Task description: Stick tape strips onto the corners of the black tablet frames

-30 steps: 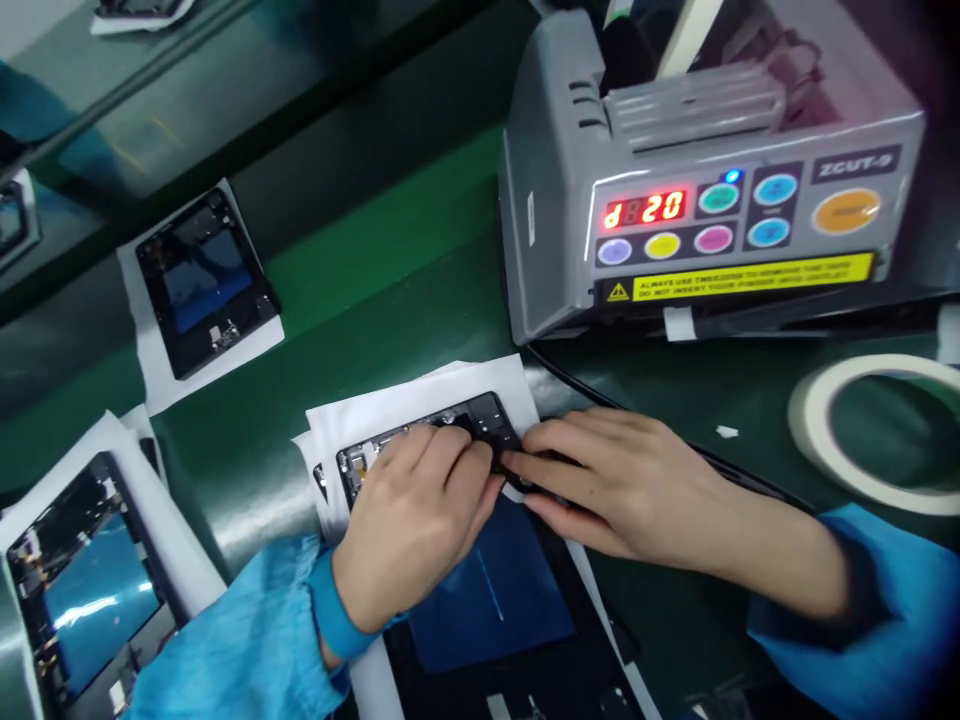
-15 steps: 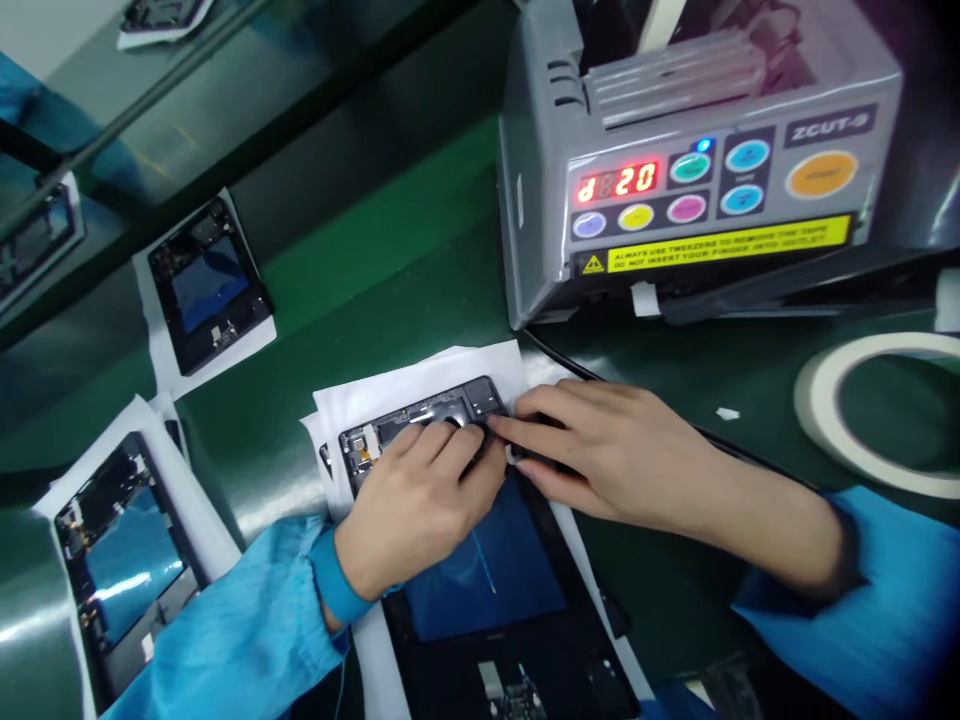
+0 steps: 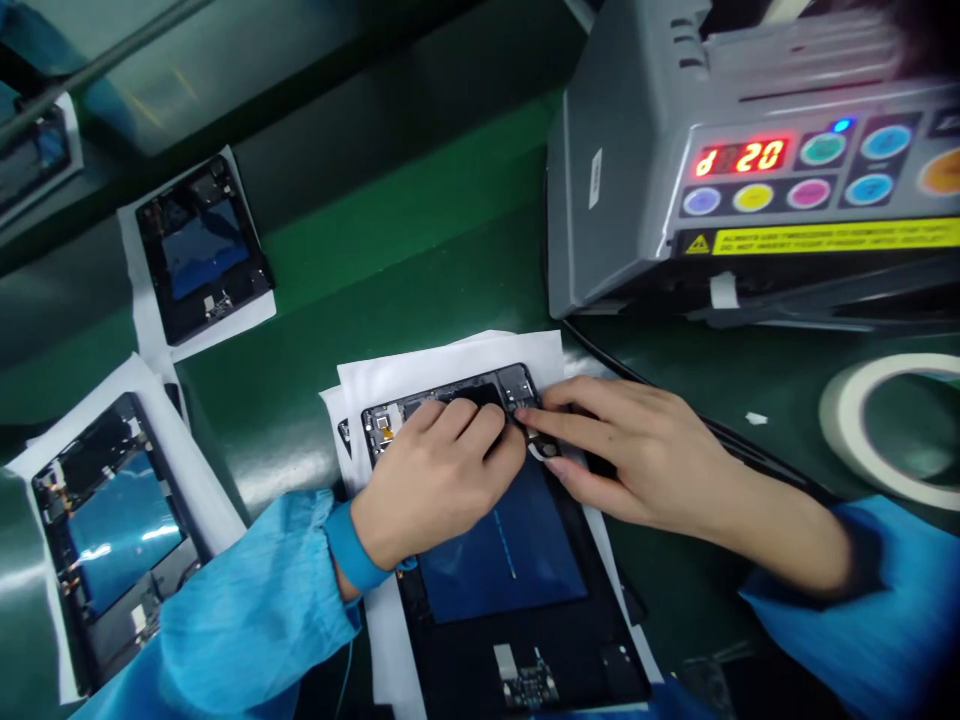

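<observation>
An opened black tablet point(image 3: 457, 660) lies on white sheets in front of me, its blue battery point(image 3: 536, 560) and small boards exposed. My left hand point(image 3: 439, 480) rests across its upper part, fingers curled closed; what they press or hold is hidden beneath them. From the right, my right hand point(image 3: 637, 450) reaches the tablet's upper right edge. Between its thumb and forefinger sits a small dark part with a curved white strip point(image 3: 538, 452), close to the left fingertips. A blue band circles my left wrist.
A grey tape dispenser point(image 3: 619, 210) with a lit display stands at the back right. Nearer is a roll of white tape point(image 3: 844, 420), beside a small white scrap point(image 3: 756, 418). Two more opened tablets lie left: a near one point(image 3: 124, 530) and a far one point(image 3: 199, 250). A black cable point(image 3: 604, 350) crosses the green bench.
The view has shifted, so the dispenser appears further right. Both hands stay at the tablet's upper right; the small part with the white strip shows more clearly between the right fingers.
</observation>
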A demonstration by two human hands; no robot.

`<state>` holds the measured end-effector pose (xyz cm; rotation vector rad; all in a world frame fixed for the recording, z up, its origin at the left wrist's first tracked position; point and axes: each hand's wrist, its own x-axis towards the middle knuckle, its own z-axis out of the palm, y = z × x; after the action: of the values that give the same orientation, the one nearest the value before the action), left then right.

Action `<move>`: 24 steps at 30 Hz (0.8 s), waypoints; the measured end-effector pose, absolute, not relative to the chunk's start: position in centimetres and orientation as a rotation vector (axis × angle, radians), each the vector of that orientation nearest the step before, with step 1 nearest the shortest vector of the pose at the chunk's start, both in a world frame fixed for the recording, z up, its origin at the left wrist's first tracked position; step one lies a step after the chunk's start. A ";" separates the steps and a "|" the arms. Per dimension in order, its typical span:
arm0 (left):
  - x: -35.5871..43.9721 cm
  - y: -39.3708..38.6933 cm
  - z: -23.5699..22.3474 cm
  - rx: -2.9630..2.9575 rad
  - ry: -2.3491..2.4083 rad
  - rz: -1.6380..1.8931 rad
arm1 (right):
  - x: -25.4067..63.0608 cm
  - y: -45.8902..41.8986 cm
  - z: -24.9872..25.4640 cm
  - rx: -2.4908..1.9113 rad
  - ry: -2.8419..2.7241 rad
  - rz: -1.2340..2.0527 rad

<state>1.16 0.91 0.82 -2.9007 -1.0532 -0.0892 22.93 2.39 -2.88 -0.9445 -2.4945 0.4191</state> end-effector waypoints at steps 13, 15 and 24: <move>0.7 0.7 0.0 -2.971 -0.975 -0.114 | 23.1 3.0 -3.1 -0.925 -2.474 0.570; 0.5 0.5 0.0 -2.943 -0.963 -0.169 | 23.1 3.0 -3.1 -0.912 -2.497 0.509; 0.4 0.6 -0.1 -2.933 -1.039 -0.276 | 22.8 2.3 -2.9 -0.894 -2.527 0.322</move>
<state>0.44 0.57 -0.12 -2.9334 -1.0390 -0.2760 22.84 2.31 -2.86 -0.8945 -2.5271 0.3224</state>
